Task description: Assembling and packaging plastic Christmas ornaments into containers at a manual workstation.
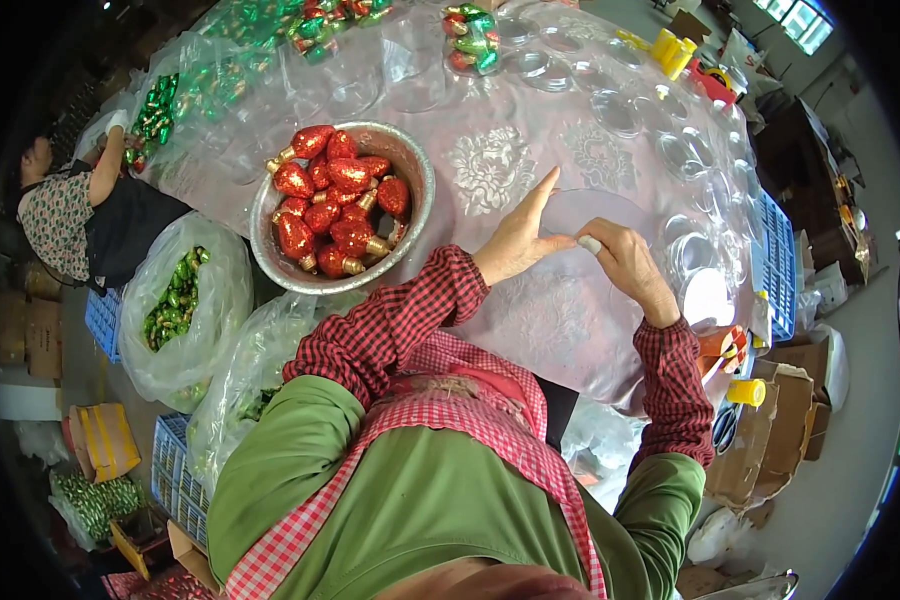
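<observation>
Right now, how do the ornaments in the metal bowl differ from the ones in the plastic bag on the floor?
The bowl ornaments are glittery red and lie heaped in an open metal bowl on the table. The bag ornaments are green and sit inside a clear bag beside the table. Both kinds look shiny and bulb-shaped.

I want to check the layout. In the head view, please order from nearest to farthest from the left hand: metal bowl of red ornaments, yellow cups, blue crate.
From the left hand:
1. Metal bowl of red ornaments, to its left.
2. Blue crate, at the table's right edge.
3. Yellow cups, far upper right.

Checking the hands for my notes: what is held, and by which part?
Both hands, left hand and right hand, pinch a clear plastic lid at its near rim.
</observation>
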